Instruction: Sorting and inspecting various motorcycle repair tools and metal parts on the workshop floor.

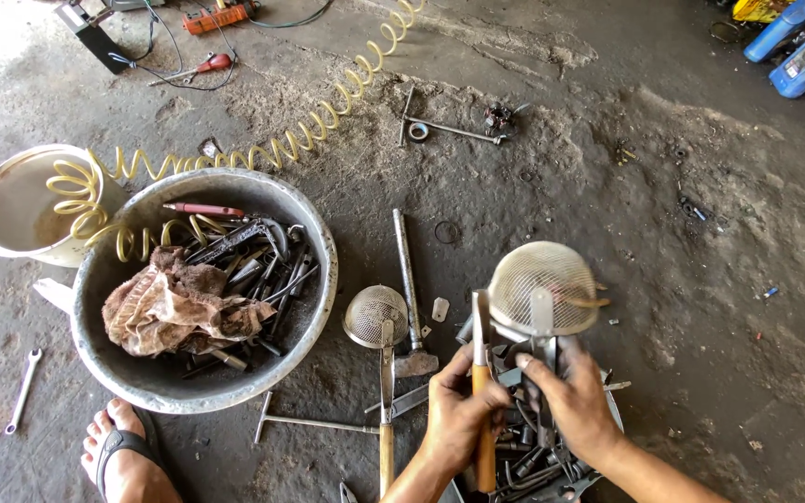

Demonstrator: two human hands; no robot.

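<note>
On a grimy concrete floor [701, 279] strewn with tools, a person's left hand [458, 414] grips a wooden-handled strainer [542, 289] while the right hand [575, 401] closes around its metal stem. A basin [319, 233] of tools and a rag [174, 303] sits to the left.

We see bright, even daylight over the concrete floor [663, 233], strongest at the top left, where the ground washes out to glare. Shadows are soft and short. The wire strainer [544, 287] shows slight motion blur, and the edges bend with wide-angle distortion.
</note>
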